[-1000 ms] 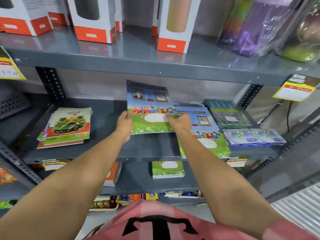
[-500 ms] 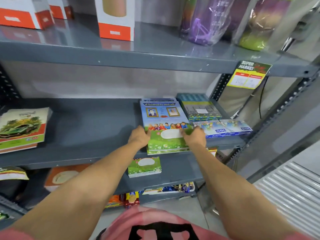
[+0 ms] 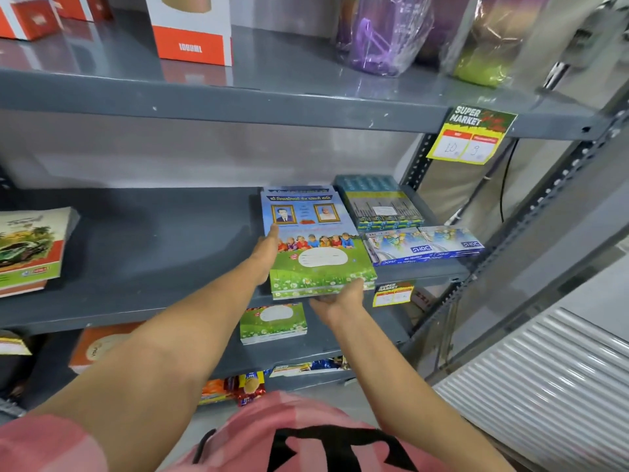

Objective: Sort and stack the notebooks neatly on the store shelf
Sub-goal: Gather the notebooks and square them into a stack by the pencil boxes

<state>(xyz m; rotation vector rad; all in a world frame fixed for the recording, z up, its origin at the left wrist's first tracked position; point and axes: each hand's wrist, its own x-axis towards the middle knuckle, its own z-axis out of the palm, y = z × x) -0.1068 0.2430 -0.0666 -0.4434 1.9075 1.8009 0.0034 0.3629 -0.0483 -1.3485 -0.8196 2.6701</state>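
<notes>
- Bright, even indoor light falls from above and in front; colours read clearly across the frame.
- The glossy grey metal upper shelf mirrors the orange-and-white cardboard box standing on it, at 11 o'clock.
- White glare streaks the clear plastic wrapping around the purple container at 1 o'clock.
- The recess under that shelf is dimmer, and a soft shadow lies on the grey middle shelf at 9 o'clock.
- Wide-angle distortion bows the shelf edges and the perforated grey upright at 3 o'clock.
- Slight softness blurs the near forearms and the pink shirt at 6 o'clock.
</notes>
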